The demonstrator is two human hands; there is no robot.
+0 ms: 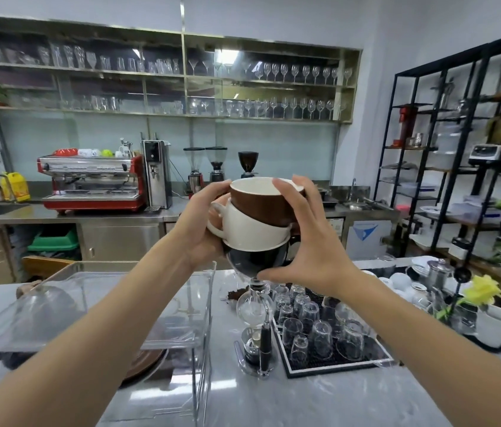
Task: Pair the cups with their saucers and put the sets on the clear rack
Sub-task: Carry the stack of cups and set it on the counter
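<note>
From the head view, three nested cups are held up above the bench [273, 402]: a brown cup [261, 204] sits in a white cup [252, 232], which sits in a black cup [255, 260]. The left hand [203, 223] curls its fingers round the stack's handle side, while the right hand [307, 241] spans it with spread fingers [284, 192], thumb at the black base. Below stand the clear rack [95, 306] with a brown saucer [147, 362] beneath, a siphon brewer [255, 322], and a tray [335, 365] of upturned glasses.

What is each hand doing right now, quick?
Left hand: curled round the stack of cups, holding it from the left.
Right hand: fingers and thumb spanning the stack's other side, holding it too.
</note>
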